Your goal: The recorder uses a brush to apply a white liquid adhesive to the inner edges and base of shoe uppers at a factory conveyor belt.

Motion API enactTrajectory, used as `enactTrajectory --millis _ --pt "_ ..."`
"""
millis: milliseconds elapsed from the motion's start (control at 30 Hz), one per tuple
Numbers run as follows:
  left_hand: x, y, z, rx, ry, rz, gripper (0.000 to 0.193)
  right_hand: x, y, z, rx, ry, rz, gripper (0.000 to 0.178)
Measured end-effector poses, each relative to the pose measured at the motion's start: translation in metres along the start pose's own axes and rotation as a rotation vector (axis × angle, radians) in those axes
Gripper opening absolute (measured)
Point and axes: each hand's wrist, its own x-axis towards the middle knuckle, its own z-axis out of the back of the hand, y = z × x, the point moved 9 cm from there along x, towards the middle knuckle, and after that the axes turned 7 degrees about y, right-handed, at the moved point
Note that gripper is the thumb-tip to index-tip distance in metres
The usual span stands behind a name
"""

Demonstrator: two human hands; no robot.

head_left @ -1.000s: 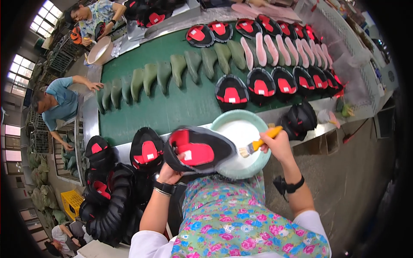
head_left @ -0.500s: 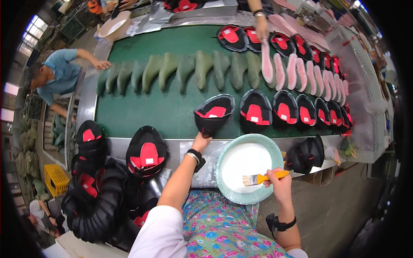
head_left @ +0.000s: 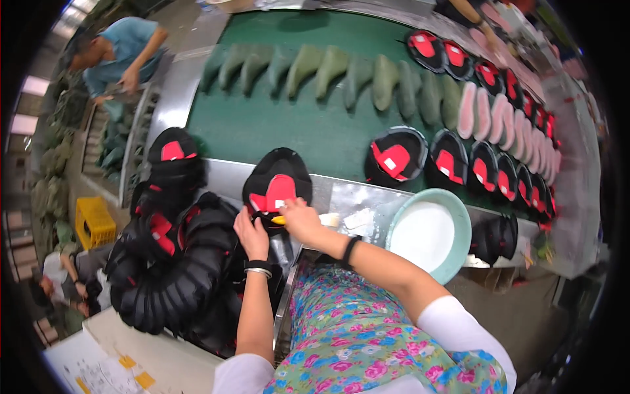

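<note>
"Gripping what in the right hand [head_left: 302,222]?"
"Clamping fingers around a yellow-handled brush [head_left: 279,220], partly hiding it."
"And doing what with the left hand [head_left: 253,235]?"
"Touching the near edge of a black-and-red shoe upper [head_left: 279,186]; not managing to tell whether pinching."
"Finding that upper where?"
"Sitting at the metal ledge [head_left: 226,176], beside the green tabletop [head_left: 262,128], left of the pale green bowl [head_left: 459,238]."

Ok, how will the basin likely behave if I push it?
The basin may feel heavy, given its broad white fill. That smooth fill looks liquid, so it could slosh. Pushed nearer, the basin might tip: its near side seems to overhang the bench.
</note>
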Motion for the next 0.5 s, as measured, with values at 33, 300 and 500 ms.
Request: enactTrajectory --millis 33,300,500 --pt "-0.001 0.001 -0.002 0.007 -0.018 -0.002 0.048 0.011 -0.004 -0.022 -0.077 0.047 -0.004 0.014" --pt "0.006 -0.013 0.0 0.063 0.057 0.09 0.06 0.0 0.001 0.061 0.015 0.006 0.016 0.02" --pt "-0.013 -0.067 0.036 -0.851 0.507 -0.339 0.059 -0.076 0.066 0.145 0.377 0.283 0.108 0.034"
